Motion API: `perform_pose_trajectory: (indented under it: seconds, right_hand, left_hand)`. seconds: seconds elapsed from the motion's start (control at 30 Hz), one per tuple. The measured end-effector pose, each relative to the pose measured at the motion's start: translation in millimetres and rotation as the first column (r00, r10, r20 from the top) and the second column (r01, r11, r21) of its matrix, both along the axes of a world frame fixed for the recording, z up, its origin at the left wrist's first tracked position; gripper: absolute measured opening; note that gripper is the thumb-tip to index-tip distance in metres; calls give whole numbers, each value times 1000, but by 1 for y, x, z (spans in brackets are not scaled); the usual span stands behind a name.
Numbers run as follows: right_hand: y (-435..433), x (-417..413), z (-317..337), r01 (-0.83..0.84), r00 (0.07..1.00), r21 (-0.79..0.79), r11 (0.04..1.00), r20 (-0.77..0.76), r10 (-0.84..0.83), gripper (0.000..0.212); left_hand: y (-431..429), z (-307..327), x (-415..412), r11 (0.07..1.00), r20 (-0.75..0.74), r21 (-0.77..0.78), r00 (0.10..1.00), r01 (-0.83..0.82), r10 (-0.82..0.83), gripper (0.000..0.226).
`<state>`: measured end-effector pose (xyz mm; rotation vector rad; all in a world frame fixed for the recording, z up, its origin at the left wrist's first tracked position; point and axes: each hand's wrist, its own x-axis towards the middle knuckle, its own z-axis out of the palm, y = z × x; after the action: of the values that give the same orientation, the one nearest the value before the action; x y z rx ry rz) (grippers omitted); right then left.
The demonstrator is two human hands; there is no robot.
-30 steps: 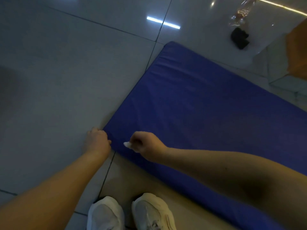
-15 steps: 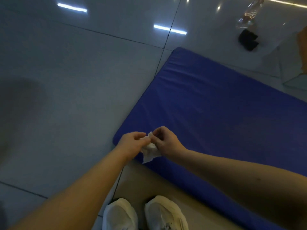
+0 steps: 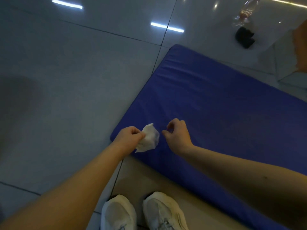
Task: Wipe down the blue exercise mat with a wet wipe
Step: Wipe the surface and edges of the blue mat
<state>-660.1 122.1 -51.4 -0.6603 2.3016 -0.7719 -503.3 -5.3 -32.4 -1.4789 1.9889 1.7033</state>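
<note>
A thick blue exercise mat (image 3: 216,105) lies on the tiled floor, running from the centre to the right edge of the view. My left hand (image 3: 128,136) hovers over the mat's near left corner and pinches a crumpled white wet wipe (image 3: 149,138), which hangs partly unfolded just above the mat. My right hand (image 3: 177,135) is a short way to the right of the wipe, over the mat. Its fingers are loosely curled with nothing in them, apart from the wipe.
Grey glossy floor tiles (image 3: 74,72) spread to the left and behind the mat. My two white shoes (image 3: 141,213) stand just off the mat's near edge. A small black object (image 3: 244,38) and a clear plastic bottle (image 3: 245,12) lie beyond the far corner.
The wipe went from my right hand to both hands, and now only my left hand holds it. My right hand has let go and moved a little to the right.
</note>
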Motion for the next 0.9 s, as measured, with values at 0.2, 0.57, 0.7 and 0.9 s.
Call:
perform_pose_trajectory:
  seconds: [0.2, 0.57, 0.7, 0.9]
  right_hand:
    - [-3, 18, 16, -49, 913, -106, 993, 399, 88, 13]
    - [21, 28, 44, -71, 810, -173, 982, 565, 158, 32]
    - [10, 10, 93, -71, 924, -182, 981, 359, 133, 24]
    - [-17, -21, 191, -202, 943, -277, 939, 203, 263, 28]
  left_hand:
    - [2, 4, -2, 999, -38, -12, 999, 37, -37, 8]
    - [30, 55, -12, 990, -63, -80, 991, 115, -121, 26]
    - [30, 114, -20, 979, -116, -200, 992, 31, -55, 44]
    - [27, 212, -32, 919, -133, -365, 968, 150, -211, 60]
